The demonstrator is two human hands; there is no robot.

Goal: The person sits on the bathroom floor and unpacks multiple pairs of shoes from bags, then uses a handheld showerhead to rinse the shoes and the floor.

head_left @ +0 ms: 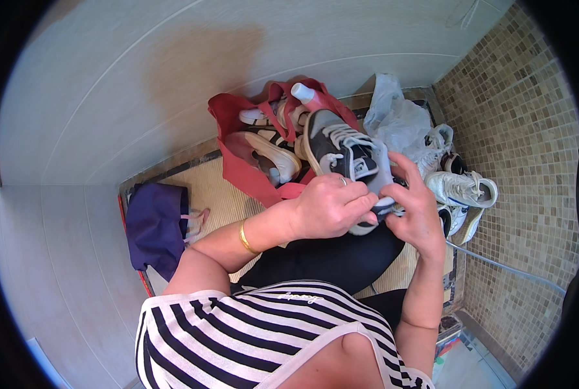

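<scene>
"What lies at the left?"

"A purple bag (156, 223) by the edge of the pale mat (205, 178). Next comes an open red bag (247, 183) with several shoes (273, 152) in it and a white-capped bottle (304, 94) leaning out at the top."

"And the left hand (328, 206)?"

"Its grip is closed, thumb and forefinger pinched together against the grey sneaker (341, 146), low on the side near the heel."

"Where is the sneaker exactly?"

"Up between both hands, just above the dark-trousered leg (328, 259), laces facing the head camera, toe pointing away over the red bag. I can't tell whether the toe rests on anything."

"So how would you handle it well?"

"Let one hand carry the weight at the heel and free the other for finer finger work. Both hands sit at the heel end, so I judge the toe could dip; bracing the sole on the thigh would steady it. I'd press gently around the collar, which looks soft, and mind the loose laces."

"The right hand (416, 211)?"

"Holding the same heel end from the other side, thumb at the collar, fingers curled and parted. What the lower fingertips touch is hidden."

"Beyond it?"

"A clear plastic bag (399, 120), then white shoes (454, 188) heaped near the tiled wall (529, 142). I'd leave elbow room there."
</scene>
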